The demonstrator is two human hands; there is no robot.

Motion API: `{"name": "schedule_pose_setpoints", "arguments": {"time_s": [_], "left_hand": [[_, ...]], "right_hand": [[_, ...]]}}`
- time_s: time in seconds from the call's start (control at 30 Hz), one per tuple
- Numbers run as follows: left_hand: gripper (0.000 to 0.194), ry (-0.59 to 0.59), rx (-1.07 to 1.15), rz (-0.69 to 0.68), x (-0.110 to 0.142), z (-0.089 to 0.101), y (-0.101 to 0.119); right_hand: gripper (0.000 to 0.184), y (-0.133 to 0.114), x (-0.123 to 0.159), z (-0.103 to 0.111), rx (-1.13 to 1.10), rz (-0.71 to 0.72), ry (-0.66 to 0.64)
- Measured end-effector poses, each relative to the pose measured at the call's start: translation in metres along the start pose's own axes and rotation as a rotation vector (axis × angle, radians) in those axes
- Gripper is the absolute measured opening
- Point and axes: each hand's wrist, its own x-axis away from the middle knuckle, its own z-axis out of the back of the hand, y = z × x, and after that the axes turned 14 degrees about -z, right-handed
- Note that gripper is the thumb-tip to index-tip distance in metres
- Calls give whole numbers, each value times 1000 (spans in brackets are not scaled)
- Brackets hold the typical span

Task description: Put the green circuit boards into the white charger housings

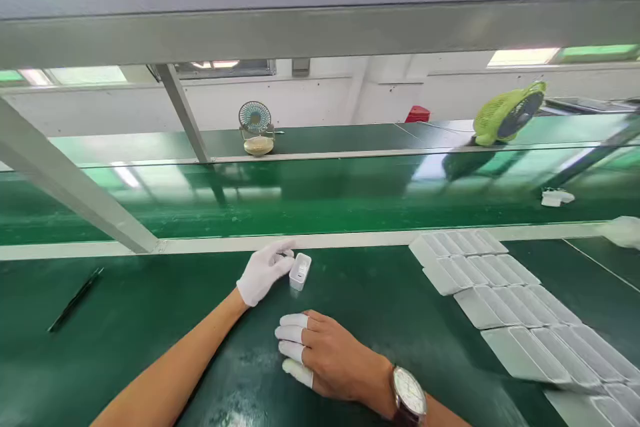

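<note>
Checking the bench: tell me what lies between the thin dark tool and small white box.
Head view: the gloved left hand lies between the tool and the box.

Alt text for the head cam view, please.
A white-gloved left hand reaches to a small white box on a green worktop, while the right hand, with white finger covers and a wristwatch, lies nearer the camera. Overlapping rows of pale trays run down the right; a thin dark tool lies left.

Count: left hand (265,272) + right hand (323,355) = 2; watch (410,392), 1; box (300,271), 1; fans (509,113), 2; tray rows (525,307), 5 in view, right.
</note>
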Motion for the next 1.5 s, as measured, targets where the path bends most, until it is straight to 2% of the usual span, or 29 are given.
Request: {"name": "schedule_pose_setpoints", "arguments": {"time_s": [0.07, 0.13, 0.23, 0.43, 0.57, 0.67, 1.07, 1.2, 1.4, 1.5], "left_hand": [[19, 126, 137, -10, -12, 5, -6], [26, 190, 226, -12, -20, 9, -10], [40, 166, 265, 0, -22, 10, -11], [34, 151, 171, 27, -13, -1, -15], [35, 163, -74, -93, -11, 1, -22], [38, 156, -157, -163, -11, 5, -25], [50, 216, 92, -119, -18, 5, -31], [52, 184, 149, -86, -17, 5, -29], [53, 36, 181, 47, -19, 3, -25], [64, -45, 196, 123, -27, 1, -20]], "right_hand": [[23, -1, 1, 0, 1, -2, -33], [21, -1, 2, -1, -6, 0, -42], [18, 0, 4, -4, -33, 11, -8], [20, 1, 5, -7, -59, 21, 44], [20, 1, 5, -5, -90, 26, 54], [21, 0, 5, -6, -82, 30, 72], [29, 1, -1, -4, -119, 63, 145], [25, 1, -1, -5, -111, 55, 140], [18, 2, 2, -8, -61, 59, 132], [17, 3, 3, -10, -39, 69, 123]]}}
